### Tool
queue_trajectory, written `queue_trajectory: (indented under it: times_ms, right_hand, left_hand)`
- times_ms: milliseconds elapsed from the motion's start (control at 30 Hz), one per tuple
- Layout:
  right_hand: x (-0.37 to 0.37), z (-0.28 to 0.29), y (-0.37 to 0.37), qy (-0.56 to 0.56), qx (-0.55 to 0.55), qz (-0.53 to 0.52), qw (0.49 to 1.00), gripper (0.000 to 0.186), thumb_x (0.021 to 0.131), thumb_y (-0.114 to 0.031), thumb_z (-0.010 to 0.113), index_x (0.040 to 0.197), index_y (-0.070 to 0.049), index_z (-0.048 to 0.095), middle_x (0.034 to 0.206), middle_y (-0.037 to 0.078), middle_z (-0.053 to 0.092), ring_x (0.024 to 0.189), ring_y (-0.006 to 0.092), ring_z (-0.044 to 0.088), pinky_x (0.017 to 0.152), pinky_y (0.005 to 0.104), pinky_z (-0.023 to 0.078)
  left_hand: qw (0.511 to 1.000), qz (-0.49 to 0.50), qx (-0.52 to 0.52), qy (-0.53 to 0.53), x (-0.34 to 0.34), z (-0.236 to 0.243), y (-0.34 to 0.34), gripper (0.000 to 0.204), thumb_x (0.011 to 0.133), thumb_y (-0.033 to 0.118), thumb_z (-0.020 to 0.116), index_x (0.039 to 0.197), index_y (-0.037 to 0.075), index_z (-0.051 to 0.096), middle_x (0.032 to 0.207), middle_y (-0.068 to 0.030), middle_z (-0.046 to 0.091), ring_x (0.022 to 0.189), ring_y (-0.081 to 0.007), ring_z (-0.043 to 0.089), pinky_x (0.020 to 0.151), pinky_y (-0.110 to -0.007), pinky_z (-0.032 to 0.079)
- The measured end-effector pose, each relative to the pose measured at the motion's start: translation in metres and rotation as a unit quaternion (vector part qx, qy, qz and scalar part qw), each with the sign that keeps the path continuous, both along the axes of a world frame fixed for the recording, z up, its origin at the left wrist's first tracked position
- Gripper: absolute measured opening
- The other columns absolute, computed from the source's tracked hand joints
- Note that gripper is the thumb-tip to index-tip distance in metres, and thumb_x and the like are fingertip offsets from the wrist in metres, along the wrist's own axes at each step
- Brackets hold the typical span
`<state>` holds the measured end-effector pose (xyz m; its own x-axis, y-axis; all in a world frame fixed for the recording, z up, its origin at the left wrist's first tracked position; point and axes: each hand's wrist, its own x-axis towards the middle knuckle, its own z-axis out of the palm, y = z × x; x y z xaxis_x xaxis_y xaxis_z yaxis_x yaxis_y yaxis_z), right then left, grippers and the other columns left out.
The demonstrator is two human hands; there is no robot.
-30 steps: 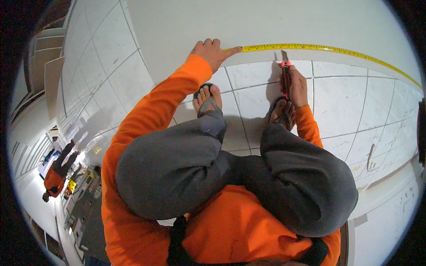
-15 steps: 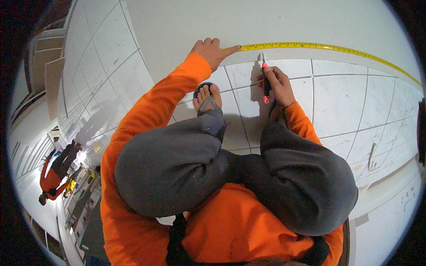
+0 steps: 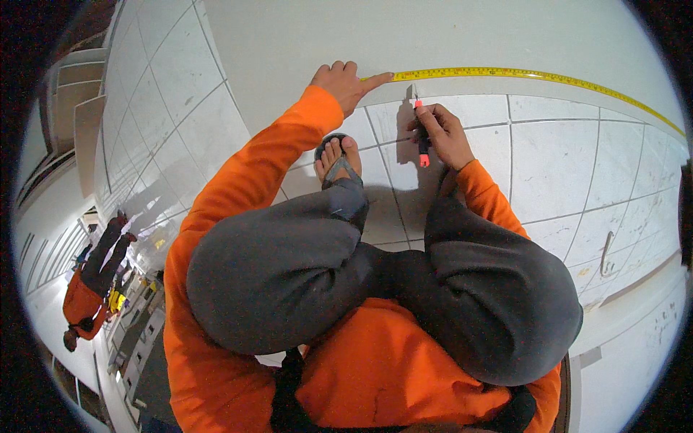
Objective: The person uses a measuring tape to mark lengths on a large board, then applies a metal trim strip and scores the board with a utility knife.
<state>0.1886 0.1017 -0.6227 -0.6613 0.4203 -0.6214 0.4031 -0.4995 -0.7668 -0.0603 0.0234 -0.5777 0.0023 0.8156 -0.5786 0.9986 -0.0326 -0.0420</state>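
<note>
A yellow tape measure [image 3: 498, 72] is stretched along a pale flat board [image 3: 433, 36], near the board's front edge, curving away to the right. My left hand [image 3: 339, 86] holds its left end against the board, the index finger stretched out along the tape and the other fingers curled. Just in front of the board's edge, my right hand [image 3: 446, 137] is closed round a black and red utility knife [image 3: 423, 137]. Its thin blade points away from me and sits close to the edge, below the tape; whether it touches the board I cannot tell.
White floor tiles [image 3: 556, 159] with dark joints lie around my feet. My sandalled left foot [image 3: 339, 160] stands close to the board. Far left, another person [image 3: 90, 289] in orange stands near cluttered items. A thin curved object [image 3: 608, 252] lies on the tiles at right.
My right hand has shifted slightly left with the utility knife, which has tilted a little. My left hand and the tape stay put. The person at far left has moved a little.
</note>
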Motion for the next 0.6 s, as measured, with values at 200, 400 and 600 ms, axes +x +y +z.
queue_trajectory:
  times_ms: [200, 400, 600]
  right_hand:
    - [0.0033, -0.0073, 0.0022, 0.000, 0.028, 0.009, 1.000, 0.039, 0.106, -0.037, 0.054, 0.103, 0.001, 0.062, 0.086, 0.009, 0.070, 0.068, 0.0121, 0.062, 0.065, 0.0280, 0.052]
    - [-0.0002, -0.0011, 0.0056, -0.006, 0.019, 0.007, 1.000, 0.039, 0.106, -0.038, 0.055, 0.103, 0.000, 0.062, 0.083, 0.008, 0.070, 0.065, 0.0113, 0.061, 0.062, 0.0273, 0.052]
    - [-0.0022, -0.0036, 0.0040, -0.007, 0.012, 0.001, 1.000, 0.038, 0.105, -0.037, 0.055, 0.104, 0.000, 0.062, 0.083, 0.009, 0.069, 0.064, 0.0110, 0.061, 0.061, 0.0267, 0.051]
  left_hand:
    - [1.000, 0.001, 0.003, 0.000, 0.0002, 0.0000, -0.0005, 0.067, 0.101, 0.017, 0.048, 0.156, 0.050, 0.027, 0.107, -0.0148, 0.064, 0.096, -0.0324, 0.066, 0.082, -0.047, 0.055]
    - [1.000, 0.005, -0.014, 0.001, 0.0000, -0.0007, 0.0003, 0.069, 0.101, 0.015, 0.049, 0.156, 0.050, 0.027, 0.108, -0.0147, 0.064, 0.097, -0.0318, 0.066, 0.083, -0.047, 0.054]
    - [1.000, 0.009, -0.012, -0.002, -0.0001, -0.0003, 0.0008, 0.069, 0.100, 0.014, 0.050, 0.155, 0.050, 0.030, 0.107, -0.0141, 0.064, 0.097, -0.0320, 0.066, 0.081, -0.047, 0.055]
